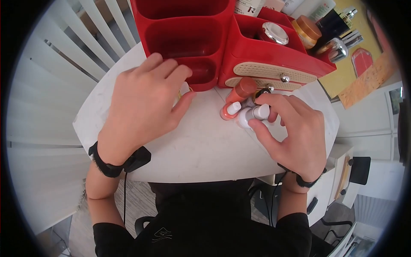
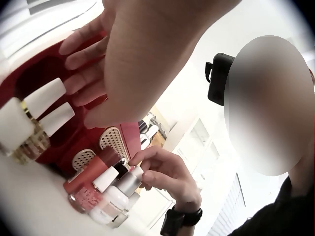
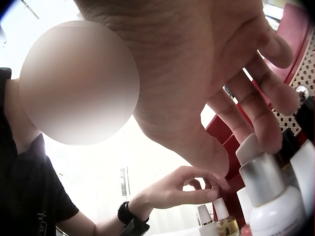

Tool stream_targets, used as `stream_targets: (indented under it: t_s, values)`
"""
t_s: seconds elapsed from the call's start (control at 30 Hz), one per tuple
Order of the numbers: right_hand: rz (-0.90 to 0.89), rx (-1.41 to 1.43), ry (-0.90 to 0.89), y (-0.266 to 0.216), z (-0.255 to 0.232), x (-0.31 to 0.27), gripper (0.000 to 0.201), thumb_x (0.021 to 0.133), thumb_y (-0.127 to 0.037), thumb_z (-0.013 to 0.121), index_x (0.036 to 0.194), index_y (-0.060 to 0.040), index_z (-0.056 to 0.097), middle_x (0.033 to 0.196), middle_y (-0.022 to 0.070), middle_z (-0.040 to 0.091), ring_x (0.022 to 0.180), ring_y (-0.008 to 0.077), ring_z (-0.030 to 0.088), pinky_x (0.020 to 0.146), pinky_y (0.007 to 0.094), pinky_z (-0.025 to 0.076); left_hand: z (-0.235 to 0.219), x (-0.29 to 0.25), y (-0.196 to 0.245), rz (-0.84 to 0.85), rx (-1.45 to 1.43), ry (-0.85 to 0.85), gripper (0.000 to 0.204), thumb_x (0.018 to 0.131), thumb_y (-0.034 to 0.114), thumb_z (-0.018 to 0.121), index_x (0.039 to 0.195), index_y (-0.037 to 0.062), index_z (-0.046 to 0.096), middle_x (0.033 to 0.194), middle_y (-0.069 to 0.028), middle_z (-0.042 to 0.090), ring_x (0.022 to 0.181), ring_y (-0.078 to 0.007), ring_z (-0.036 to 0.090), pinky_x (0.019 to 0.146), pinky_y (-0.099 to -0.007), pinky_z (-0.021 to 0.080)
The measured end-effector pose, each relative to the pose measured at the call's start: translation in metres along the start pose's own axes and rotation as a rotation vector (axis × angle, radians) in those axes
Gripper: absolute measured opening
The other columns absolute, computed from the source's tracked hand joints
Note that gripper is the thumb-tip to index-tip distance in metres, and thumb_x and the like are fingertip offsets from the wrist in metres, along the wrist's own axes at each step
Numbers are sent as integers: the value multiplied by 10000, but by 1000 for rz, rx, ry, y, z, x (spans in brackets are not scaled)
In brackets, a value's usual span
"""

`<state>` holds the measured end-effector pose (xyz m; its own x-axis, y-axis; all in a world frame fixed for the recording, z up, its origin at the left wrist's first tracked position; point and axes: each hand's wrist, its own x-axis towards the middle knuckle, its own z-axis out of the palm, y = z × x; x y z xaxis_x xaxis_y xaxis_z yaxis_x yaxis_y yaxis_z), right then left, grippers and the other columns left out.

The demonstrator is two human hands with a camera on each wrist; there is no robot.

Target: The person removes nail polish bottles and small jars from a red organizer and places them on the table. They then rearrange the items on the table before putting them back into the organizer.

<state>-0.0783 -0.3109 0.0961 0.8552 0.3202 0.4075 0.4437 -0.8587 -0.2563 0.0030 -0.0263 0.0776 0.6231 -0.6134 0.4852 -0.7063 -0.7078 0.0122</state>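
Pale tabletop [image 1: 197, 150] before a red drawer box [image 1: 265, 53], head view: a white bottle [image 1: 245, 117] stands just in front of the drawer box, beside a coral polish [image 1: 225, 113] and a brown tube [image 1: 245, 88]. It should handle as light, stiff and rather slippery, and may be glass, hence breakable; its silver collar looks the best hold, with a straight lift to clear its neighbours. The right hand [image 1: 299, 130] arches over it, thumb and fingers parted round the cap. Left wrist view: left of the drawer box, the left hand [image 2: 115, 73] has its fingers loosely extended, grasping nothing, near several capped bottles [image 2: 45, 98]. Right wrist view: the white bottle lies below the right fingertips, before the drawer box; one fingertip overlaps the cap, contact uncertain, while the thumb stands apart from it, so no grasp is shown.
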Motion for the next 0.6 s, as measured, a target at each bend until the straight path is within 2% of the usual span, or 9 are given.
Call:
stream_targets:
  t_s: [0.13, 0.17, 0.23, 0.37, 0.43, 0.6]
  values:
    - [-11, 1, 10, 0, 1, 0, 351, 812, -147, 922, 1129, -91, 784, 843, 62, 736, 680, 233, 691, 596, 336, 529, 15, -3, 0, 19, -4, -71, 182, 851, 138, 843, 1007, 96, 757, 875, -18, 729, 846, -247, 645, 716, -391, 540]
    - [-11, -6, 0, -1, 0, -1, 321, 841, -168, 898, 1121, -99, 758, 853, 44, 736, 727, 235, 710, 596, 356, 531, 17, -2, 0, 17, -2, -73, 182, 851, 138, 843, 1007, 96, 757, 875, -18, 729, 846, -247, 645, 716, -391, 540]
    - [-10, -13, -7, -1, 0, -1, 293, 870, -189, 874, 1112, -107, 731, 862, 27, 737, 775, 238, 730, 597, 377, 533, 20, 0, -2, 94, -24, -29, 162, 862, 139, 841, 995, 106, 757, 871, -13, 724, 845, -243, 641, 775, -391, 528]
    - [-17, 0, -2, 0, 0, -2, 304, 874, -195, 873, 1124, -97, 731, 865, 35, 736, 786, 247, 730, 606, 380, 538, 32, 10, 11, 122, -74, 71, 167, 867, 147, 845, 1003, 111, 755, 869, -19, 713, 843, -250, 636, 804, -399, 511]
    - [-21, -6, 1, 0, 1, -2, 311, 874, -197, 874, 1130, -93, 730, 864, 38, 735, 788, 251, 730, 609, 381, 540, 40, 14, 19, 166, -132, 117, 212, 868, 147, 848, 1057, 106, 760, 895, -29, 712, 862, -253, 642, 803, -402, 503]
    - [-19, -3, -21, 1, 0, -2, 328, 875, -193, 875, 1151, -89, 731, 864, 43, 736, 785, 256, 729, 612, 386, 543, 59, 11, 28, 185, -158, 92, 298, 864, 148, 851, 1142, 89, 760, 952, -49, 720, 891, -269, 652, 817, -408, 504]
